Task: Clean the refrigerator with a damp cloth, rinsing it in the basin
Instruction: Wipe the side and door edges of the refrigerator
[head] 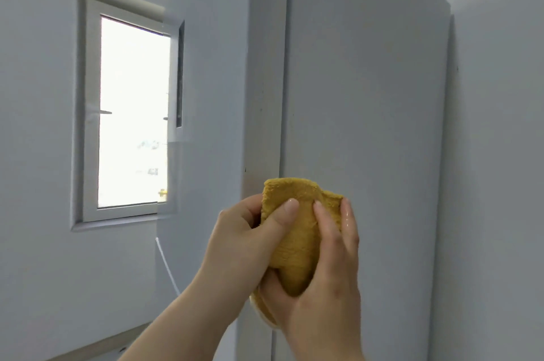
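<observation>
A mustard-yellow cloth (297, 240) is bunched between both hands in front of the white refrigerator (368, 95). My left hand (247, 246) grips its left side with the thumb pressed on the front. My right hand (329, 281) wraps its right and lower part, its fingers glistening wet. The cloth is level with the corner where the fridge's glossy door meets its side panel; whether it touches the surface I cannot tell. The basin is not in view.
A white-framed window (129, 113) sits in the wall at left, partly mirrored in the fridge's glossy door (212, 95). A thin white cable (166, 265) hangs below the window. A pale wall (497, 154) stands close on the right of the fridge.
</observation>
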Tool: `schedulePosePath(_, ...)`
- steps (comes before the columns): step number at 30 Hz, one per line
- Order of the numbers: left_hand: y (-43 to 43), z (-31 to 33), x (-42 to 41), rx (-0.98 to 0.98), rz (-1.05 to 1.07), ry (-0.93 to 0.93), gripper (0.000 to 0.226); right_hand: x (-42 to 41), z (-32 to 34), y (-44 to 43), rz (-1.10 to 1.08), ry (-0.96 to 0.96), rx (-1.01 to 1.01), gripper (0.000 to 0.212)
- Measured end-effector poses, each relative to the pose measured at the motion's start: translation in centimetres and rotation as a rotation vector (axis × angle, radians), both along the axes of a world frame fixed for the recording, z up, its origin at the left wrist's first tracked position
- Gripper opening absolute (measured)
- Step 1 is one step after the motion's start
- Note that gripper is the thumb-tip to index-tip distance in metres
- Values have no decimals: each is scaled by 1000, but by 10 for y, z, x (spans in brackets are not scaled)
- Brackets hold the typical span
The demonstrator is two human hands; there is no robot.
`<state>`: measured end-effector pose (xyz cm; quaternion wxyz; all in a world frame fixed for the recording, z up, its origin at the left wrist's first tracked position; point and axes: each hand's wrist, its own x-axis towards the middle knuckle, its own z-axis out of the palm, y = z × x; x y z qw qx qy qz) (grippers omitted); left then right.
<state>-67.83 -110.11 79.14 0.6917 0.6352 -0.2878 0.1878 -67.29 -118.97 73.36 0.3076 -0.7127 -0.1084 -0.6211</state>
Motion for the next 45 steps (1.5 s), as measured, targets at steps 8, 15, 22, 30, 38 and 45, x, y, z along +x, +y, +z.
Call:
schedulePosePath(8, 15, 61, 13, -127, 322, -370, 25, 48, 93, -11, 129, -193, -130, 72)
schedulePosePath(15, 18, 86, 35, -98, 306, -169, 27, 51, 102, 13, 38, 12, -245, 90)
schedulePosePath(22, 38, 85, 50, 78, 321, -240, 27, 54, 217, 8, 99, 55, -386, 84)
schedulePosePath(30, 42, 89, 52, 92, 286, -254, 30, 53, 176, 16, 144, -81, -460, 78)
schedulePosePath(38, 49, 82, 60, 161, 310, -278, 44, 53, 313, 7, 128, -12, -409, 79)
schedulePosePath(45, 58, 80, 69, 149, 251, -283, 69, 52, 384, 7, 124, -64, -392, 77)
